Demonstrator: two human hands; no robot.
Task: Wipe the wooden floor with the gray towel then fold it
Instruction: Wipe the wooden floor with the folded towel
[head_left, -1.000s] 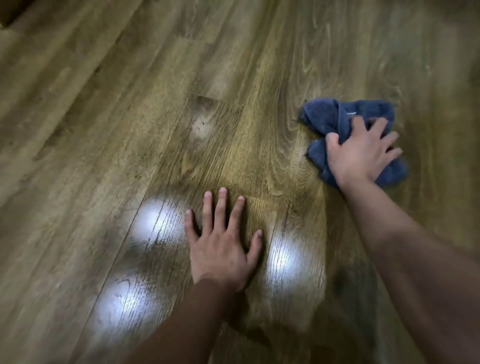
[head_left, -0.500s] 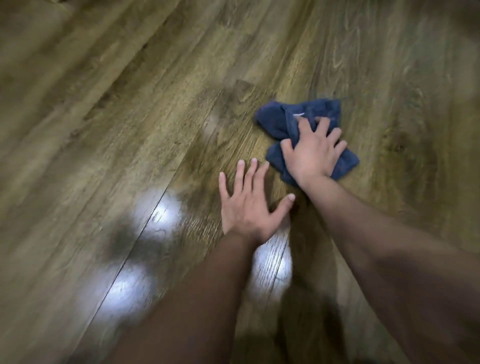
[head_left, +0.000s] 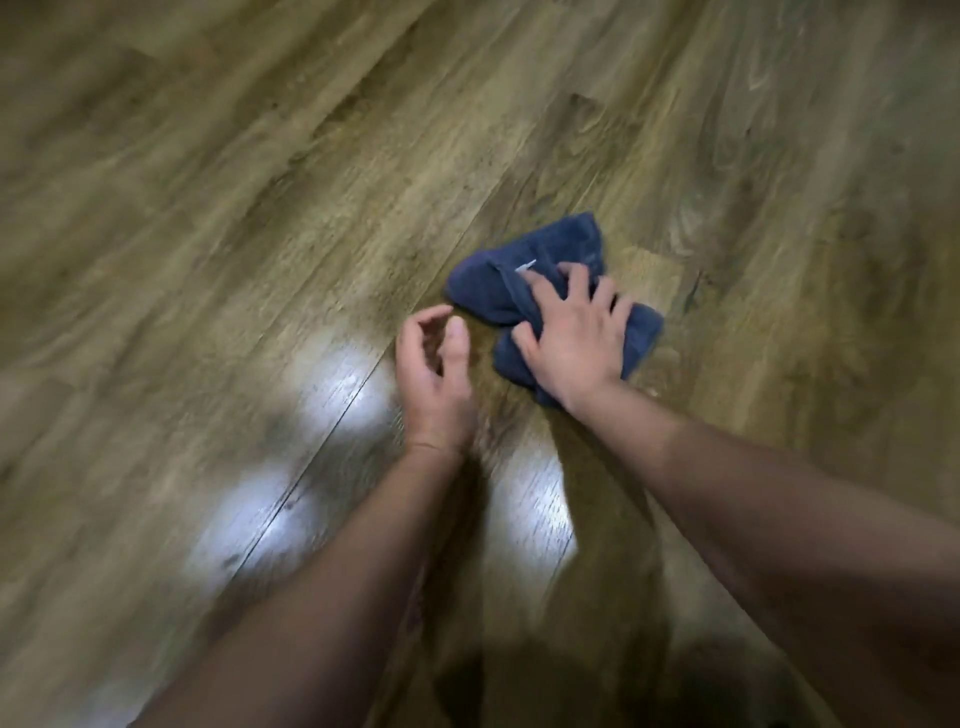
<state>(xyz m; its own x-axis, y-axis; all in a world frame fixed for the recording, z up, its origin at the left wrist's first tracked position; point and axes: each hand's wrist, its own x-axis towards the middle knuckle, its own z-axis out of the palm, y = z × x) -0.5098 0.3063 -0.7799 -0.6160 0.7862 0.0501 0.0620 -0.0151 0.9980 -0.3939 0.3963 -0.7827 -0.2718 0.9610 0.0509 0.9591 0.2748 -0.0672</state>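
Note:
The gray-blue towel (head_left: 545, 260) lies bunched up on the wooden floor (head_left: 260, 208), right of centre. My right hand (head_left: 574, 332) presses down on its near half, fingers spread and gripping the cloth. A small white tag shows on the towel near my fingertips. My left hand (head_left: 436, 369) is lifted just off the floor to the left of the towel, fingers curled and apart, holding nothing. A narrow gap separates it from the towel's left edge.
Bright light reflections (head_left: 322, 374) shine on the planks near my left forearm. A dark shadow (head_left: 519, 675) falls on the floor at the bottom between my arms. Plank seams run diagonally.
My left hand lifted off the floor and curled up beside the towel. My right hand slid the towel leftward toward it, and the towel became more bunched.

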